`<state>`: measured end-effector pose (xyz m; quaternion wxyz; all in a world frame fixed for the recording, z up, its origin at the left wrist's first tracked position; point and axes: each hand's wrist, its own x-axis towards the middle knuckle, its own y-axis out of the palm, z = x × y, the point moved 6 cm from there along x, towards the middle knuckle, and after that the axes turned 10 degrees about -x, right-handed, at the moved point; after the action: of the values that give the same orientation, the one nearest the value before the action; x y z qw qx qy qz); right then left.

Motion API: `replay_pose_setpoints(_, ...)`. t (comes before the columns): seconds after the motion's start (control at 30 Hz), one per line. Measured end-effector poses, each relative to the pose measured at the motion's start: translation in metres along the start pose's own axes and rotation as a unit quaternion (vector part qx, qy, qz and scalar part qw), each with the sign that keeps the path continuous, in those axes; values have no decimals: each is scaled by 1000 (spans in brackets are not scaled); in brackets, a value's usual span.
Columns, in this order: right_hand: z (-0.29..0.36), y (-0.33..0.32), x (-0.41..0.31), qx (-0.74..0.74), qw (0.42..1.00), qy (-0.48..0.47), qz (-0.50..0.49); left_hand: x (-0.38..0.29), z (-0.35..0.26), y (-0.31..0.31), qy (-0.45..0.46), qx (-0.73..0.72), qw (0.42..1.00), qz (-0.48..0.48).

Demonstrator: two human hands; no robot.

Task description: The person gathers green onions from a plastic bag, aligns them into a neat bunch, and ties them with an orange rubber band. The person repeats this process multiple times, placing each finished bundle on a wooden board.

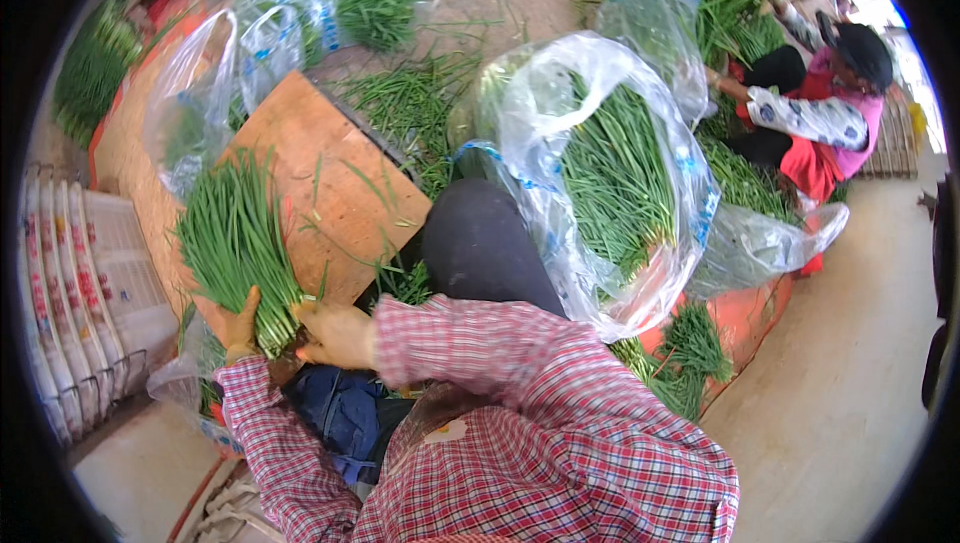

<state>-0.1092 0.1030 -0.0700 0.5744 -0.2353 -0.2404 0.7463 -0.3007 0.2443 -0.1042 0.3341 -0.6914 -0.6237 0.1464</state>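
Observation:
A thick bunch of green garlic chives [236, 239] lies with its leaves over the left part of an orange-brown wooden board [337, 228]. My left hand [244, 325] grips the bunch near its pale stem ends, thumb on top. On the other side of those stems is my right hand [334, 333], blurred, its fingers at the cut ends; whether it holds anything cannot be told. Loose leaf pieces are scattered on the board. Right of my knee stands an open clear plastic bag [517, 130] filled with more chives [619, 175].
Plastic bags of chives [379, 6] stand beyond the board, with loose chives [420, 104] on the floor. White plastic crates [97, 273] are at the left. A co-worker [825, 107] sits at the upper right among chives and bags. Small bunches [690, 351] lie at my right.

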Motion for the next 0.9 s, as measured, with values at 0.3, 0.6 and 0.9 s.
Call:
replay_pose_setpoints(0.3,-214,-192,-283,185,852,307,-382,-10,118,-13,-368,-169,914,12)
replay_pose_setpoints(0.6,-395,-247,-383,-243,749,605,-122,8,169,-54,-392,-66,917,42)
replay_pose_setpoints(0.9,-398,-241,-372,-386,694,600,-103,-24,-50,-35,-127,-167,956,-206)
